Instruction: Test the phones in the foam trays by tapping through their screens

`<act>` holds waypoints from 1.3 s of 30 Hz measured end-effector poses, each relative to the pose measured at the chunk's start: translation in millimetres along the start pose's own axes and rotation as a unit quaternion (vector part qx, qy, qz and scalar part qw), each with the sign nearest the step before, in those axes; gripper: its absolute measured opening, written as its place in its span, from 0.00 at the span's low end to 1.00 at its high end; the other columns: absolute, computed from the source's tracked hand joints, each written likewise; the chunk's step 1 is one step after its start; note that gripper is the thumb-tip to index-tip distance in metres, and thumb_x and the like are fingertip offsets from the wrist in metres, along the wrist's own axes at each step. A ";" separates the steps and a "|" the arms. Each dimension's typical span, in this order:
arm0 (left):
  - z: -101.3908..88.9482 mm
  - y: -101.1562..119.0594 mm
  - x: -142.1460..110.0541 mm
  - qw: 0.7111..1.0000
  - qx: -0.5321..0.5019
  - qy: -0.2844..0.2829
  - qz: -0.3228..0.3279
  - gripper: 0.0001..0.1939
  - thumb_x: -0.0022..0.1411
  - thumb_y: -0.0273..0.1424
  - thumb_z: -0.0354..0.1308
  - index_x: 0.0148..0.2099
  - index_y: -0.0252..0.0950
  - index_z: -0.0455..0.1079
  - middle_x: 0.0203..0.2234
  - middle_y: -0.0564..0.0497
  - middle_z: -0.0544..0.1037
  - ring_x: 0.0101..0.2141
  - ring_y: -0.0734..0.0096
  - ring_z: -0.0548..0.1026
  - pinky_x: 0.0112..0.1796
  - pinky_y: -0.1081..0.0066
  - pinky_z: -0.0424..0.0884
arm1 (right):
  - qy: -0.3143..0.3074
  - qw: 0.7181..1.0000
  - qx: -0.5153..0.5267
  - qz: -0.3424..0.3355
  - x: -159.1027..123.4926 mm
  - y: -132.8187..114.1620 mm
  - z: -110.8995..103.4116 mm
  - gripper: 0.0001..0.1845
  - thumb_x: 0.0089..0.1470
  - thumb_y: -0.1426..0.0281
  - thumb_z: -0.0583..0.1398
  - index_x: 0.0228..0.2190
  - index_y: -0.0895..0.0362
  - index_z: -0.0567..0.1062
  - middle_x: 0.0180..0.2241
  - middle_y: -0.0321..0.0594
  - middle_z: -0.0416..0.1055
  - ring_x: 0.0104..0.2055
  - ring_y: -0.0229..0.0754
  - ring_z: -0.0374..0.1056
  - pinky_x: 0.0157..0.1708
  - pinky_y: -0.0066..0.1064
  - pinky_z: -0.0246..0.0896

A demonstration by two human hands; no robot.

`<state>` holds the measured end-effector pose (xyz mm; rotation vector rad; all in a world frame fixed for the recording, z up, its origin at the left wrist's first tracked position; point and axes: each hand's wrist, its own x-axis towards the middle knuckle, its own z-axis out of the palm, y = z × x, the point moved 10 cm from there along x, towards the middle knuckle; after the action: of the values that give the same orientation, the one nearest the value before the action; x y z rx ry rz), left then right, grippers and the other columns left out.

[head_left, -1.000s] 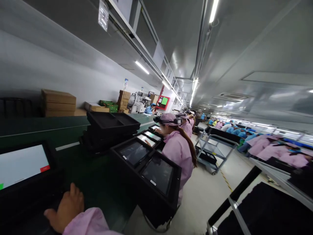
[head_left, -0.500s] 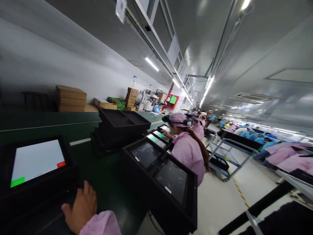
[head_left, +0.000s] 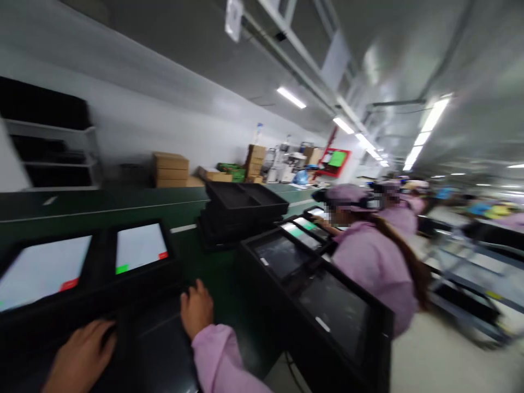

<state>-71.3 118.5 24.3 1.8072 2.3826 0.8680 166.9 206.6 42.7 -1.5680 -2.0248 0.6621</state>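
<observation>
My right hand (head_left: 197,309), in a pink sleeve, rests on the right edge of a black tray (head_left: 158,341) in front of me, fingers curled over it. At the bottom left, my left hand (head_left: 79,357) lies on the same tray's left part, blurred by motion. Just behind the hands stand two lit white screens: one (head_left: 140,246) with a green and a red corner mark, another (head_left: 41,272) farther left. How firmly either hand grips is unclear.
A dark fixture with two unlit screens (head_left: 311,284) stands to my right. Stacked black trays (head_left: 241,204) sit on the green conveyor (head_left: 102,204). A person in pink (head_left: 374,262) works at the neighbouring station. Cardboard boxes (head_left: 170,169) and a rack (head_left: 49,147) line the wall.
The view has swung left and down. My left hand and a second lit screen have come into sight. My right hand stays on the tray's edge.
</observation>
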 end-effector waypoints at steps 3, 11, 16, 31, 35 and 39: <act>-33.4 -7.6 -28.4 1.000 0.001 -0.011 0.012 0.19 0.57 0.39 0.48 0.43 0.37 0.76 0.44 0.39 0.80 0.46 0.46 0.75 0.53 0.47 0.68 | -0.020 1.000 -0.017 0.004 -10.4 6.4 23.1 0.20 0.66 0.70 0.52 0.54 0.66 0.72 0.64 0.60 0.55 0.63 0.60 0.57 0.61 0.51 0.53; -65.0 -21.4 -50.5 0.994 -0.059 0.025 -0.088 0.16 0.61 0.33 0.48 0.47 0.37 0.73 0.47 0.45 0.77 0.50 0.62 0.74 0.56 0.62 0.68 | -0.089 0.996 0.020 -0.001 -15.5 26.4 36.0 0.28 0.62 0.65 0.49 0.58 0.67 0.69 0.66 0.59 0.52 0.66 0.59 0.54 0.63 0.49 0.52; -131.7 -65.8 -128.9 0.989 -0.041 0.024 -0.143 0.31 0.59 0.42 0.54 0.60 0.29 0.66 0.58 0.36 0.69 0.60 0.47 0.66 0.62 0.50 0.60 | -0.147 0.984 0.099 -0.014 -45.2 63.6 26.0 0.34 0.57 0.62 0.53 0.62 0.65 0.64 0.65 0.53 0.56 0.68 0.47 0.53 0.65 0.38 0.51; -108.3 -97.4 -200.1 0.953 -0.007 -0.084 -0.292 0.51 0.58 0.51 0.58 0.74 0.38 0.38 0.64 0.35 0.61 0.55 0.44 0.71 0.54 0.52 0.68 | -0.186 0.982 -0.006 0.012 -69.4 95.6 29.6 0.57 0.49 0.44 0.56 0.69 0.66 0.48 0.67 0.55 0.50 0.68 0.63 0.48 0.63 0.53 0.51; -113.4 -123.9 -170.1 0.929 -0.020 -0.028 -0.369 0.42 0.63 0.50 0.53 0.71 0.33 0.49 0.60 0.34 0.68 0.54 0.46 0.73 0.52 0.55 0.69 | -0.138 0.990 -0.002 0.013 -42.2 85.8 33.6 0.51 0.56 0.44 0.47 0.65 0.71 0.56 0.64 0.58 0.57 0.65 0.63 0.54 0.63 0.51 0.51; -113.7 -129.4 -169.6 0.924 -0.013 -0.012 -0.382 0.34 0.66 0.50 0.48 0.66 0.35 0.59 0.59 0.39 0.71 0.56 0.48 0.71 0.54 0.55 0.67 | -0.120 0.992 0.029 0.005 -41.3 97.5 35.1 0.48 0.58 0.44 0.43 0.62 0.70 0.63 0.62 0.57 0.61 0.64 0.60 0.56 0.64 0.49 0.51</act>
<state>-169.1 -102.2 11.8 0.7158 2.6782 0.7395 224.9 185.3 -50.2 -1.5266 -2.1479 0.9437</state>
